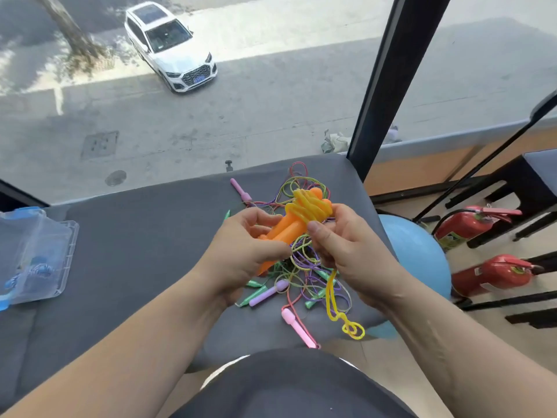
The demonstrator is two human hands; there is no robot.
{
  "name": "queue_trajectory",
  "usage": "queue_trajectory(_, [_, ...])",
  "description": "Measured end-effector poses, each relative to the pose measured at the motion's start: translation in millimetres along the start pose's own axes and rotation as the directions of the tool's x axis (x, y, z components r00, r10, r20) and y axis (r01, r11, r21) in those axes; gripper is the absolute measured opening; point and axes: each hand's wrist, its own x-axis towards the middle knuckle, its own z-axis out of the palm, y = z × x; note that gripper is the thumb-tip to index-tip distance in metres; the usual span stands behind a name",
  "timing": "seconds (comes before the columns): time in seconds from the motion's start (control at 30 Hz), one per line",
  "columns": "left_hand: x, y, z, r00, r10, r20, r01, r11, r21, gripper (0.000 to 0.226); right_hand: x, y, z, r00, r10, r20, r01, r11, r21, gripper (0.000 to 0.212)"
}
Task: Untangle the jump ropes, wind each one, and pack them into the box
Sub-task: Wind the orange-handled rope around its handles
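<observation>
My left hand (244, 251) grips the two orange handles (286, 230) of a jump rope, held together above the grey cushion (135, 236). Yellow rope (307, 208) is wound in several turns around the handles' upper part. My right hand (340, 236) pinches the yellow rope just below the winding, and the rope's loose looped end (349, 327) hangs down from that hand. Beneath both hands lies a tangle of thin coloured ropes (301, 263) with green, purple and pink handles (297, 327). A clear plastic box (36, 254) sits at the cushion's left edge.
A window with a black pillar (382, 86) rises right behind the cushion. Right of the cushion are a blue ball (416, 251), two red fire extinguishers (491, 276) and dark stool legs on the floor.
</observation>
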Motion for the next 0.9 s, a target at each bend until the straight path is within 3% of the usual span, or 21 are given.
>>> queue_trajectory(0.13, [-8, 5, 13, 0.989, -0.104, 0.109, 0.121, 0.979, -0.162, 0.051, -8, 3, -26, 0.992, -0.091, 0.091, 0.088, 0.995, 0.037, 0.015])
queue_trajectory(0.23, [-11, 7, 13, 0.969, -0.147, 0.199, 0.200, 0.939, -0.280, 0.057, -11, 6, -40, 0.978, -0.144, 0.153, 0.140, 0.990, 0.034, 0.026])
queue_trajectory(0.37, [-6, 7, 12, 0.947, -0.146, 0.285, 0.232, 0.927, -0.294, 0.051, -6, 18, -59, 0.946, -0.231, 0.228, 0.287, 0.923, -0.256, 0.018])
queue_trajectory(0.47, [-2, 4, 12, 0.925, -0.158, 0.345, 0.240, 0.947, -0.212, 0.046, -2, 38, -67, 0.916, -0.242, 0.319, 0.374, 0.802, -0.465, 0.041])
queue_trajectory(0.57, [-1, -2, 6, 0.903, -0.197, 0.382, 0.256, 0.961, -0.109, 0.045, 5, 49, -70, 0.830, -0.299, 0.470, 0.550, 0.579, -0.602, 0.058])
queue_trajectory(0.67, [0, -8, 3, 0.876, -0.250, 0.413, 0.258, 0.965, 0.038, 0.055, 21, 52, -79, 0.677, -0.309, 0.668, 0.735, 0.331, -0.592, 0.037])
queue_trajectory(0.73, [1, -8, 3, 0.872, -0.272, 0.407, 0.239, 0.962, 0.131, 0.054, 35, 48, -80, 0.617, -0.212, 0.758, 0.787, 0.202, -0.583, 0.018])
queue_trajectory(0.9, [-2, 4, 5, 0.871, -0.279, 0.404, 0.095, 0.903, 0.419, 0.043, 61, 26, -65, 0.467, 0.039, 0.883, 0.884, -0.013, -0.467, 0.003])
